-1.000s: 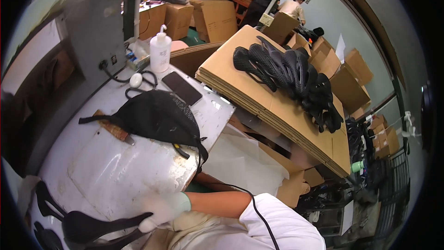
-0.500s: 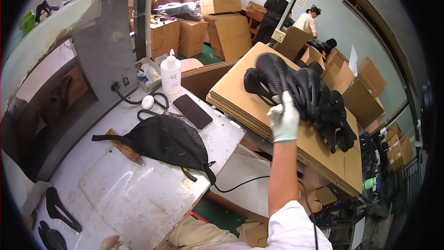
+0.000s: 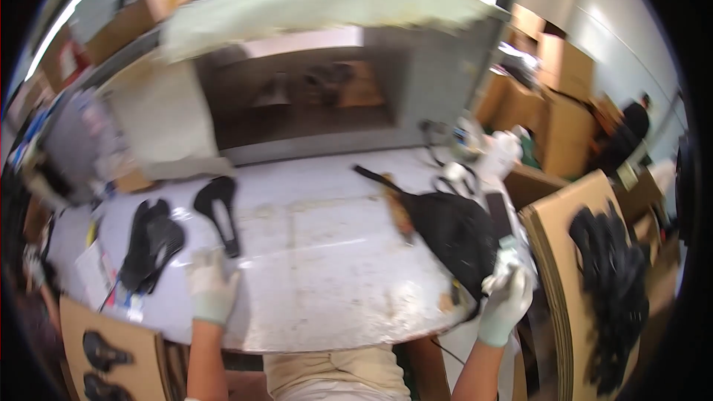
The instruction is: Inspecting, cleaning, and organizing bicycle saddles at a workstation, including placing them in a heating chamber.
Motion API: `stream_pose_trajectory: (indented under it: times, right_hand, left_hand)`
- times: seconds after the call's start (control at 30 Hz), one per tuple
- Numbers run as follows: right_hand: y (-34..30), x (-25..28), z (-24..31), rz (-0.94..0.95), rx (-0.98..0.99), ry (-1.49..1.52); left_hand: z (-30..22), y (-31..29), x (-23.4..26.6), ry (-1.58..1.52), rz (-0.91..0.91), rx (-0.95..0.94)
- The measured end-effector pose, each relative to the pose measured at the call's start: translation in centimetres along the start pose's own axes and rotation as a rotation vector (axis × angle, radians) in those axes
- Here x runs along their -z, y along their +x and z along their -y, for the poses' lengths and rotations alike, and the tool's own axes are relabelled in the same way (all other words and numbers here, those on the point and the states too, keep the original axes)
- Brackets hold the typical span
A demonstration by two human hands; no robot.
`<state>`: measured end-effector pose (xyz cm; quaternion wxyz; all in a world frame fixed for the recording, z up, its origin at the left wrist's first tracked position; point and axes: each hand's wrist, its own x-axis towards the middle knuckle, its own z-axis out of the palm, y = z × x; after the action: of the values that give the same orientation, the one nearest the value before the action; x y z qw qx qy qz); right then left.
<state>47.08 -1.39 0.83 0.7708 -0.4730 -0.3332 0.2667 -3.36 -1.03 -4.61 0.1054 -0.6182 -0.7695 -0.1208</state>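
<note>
My left hand [image 3: 212, 286], in a pale glove, lies on the white table with thumb apart and fingers stretched out. Just beyond its fingertips is a black saddle-shaped piece [image 3: 217, 204] with a long slot. More black saddle-shaped pieces [image 3: 152, 241] lie further left. My right hand [image 3: 507, 304], also gloved, is at the table's right edge, beside a black fabric bag-like piece [image 3: 457, 234] with straps. Motion blur smears its fingers; a pale patch shows at their tips, and I cannot make out whether it is something held.
A grey box-shaped machine [image 3: 438, 96] with a wide opening stands at the table's back. A wooden-handled tool [image 3: 399, 215], a dark phone [image 3: 497, 212] and a white bottle [image 3: 499, 156] lie or stand to the right. Stacked cardboard [image 3: 546, 267] bears a black mesh pile [image 3: 613, 282].
The view has swung left. My right hand has left the black mesh pile and come to the table's edge. My left hand, barely visible before, now lies fully in view on the table.
</note>
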Motion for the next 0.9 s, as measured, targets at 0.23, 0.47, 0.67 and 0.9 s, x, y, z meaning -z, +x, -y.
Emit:
stream_pose_trajectory:
  times: [0.23, 0.47, 0.67, 0.9]
  right_hand:
    - [-8.2, -9.0, -1.9, 0.648, -0.197, -0.36]
    - [-12.1, -15.1, -3.6, 1.09, -0.42, -0.423]
    - [-13.7, -17.6, -4.9, 0.713, -1.346, 0.429]
    - [-7.4, -12.9, -3.9, 0.869, -1.087, -0.067]
  left_hand:
    - [1.9, 1.6, 0.2, -0.193, -0.036, 0.041]
    - [-0.2, 6.7, -0.3, -0.53, 0.133, 0.141]
    - [-7.0, 2.8, 7.6, -0.941, 0.52, -0.08]
    - [-9.0, 12.3, 4.1, -0.837, 0.117, -0.285]
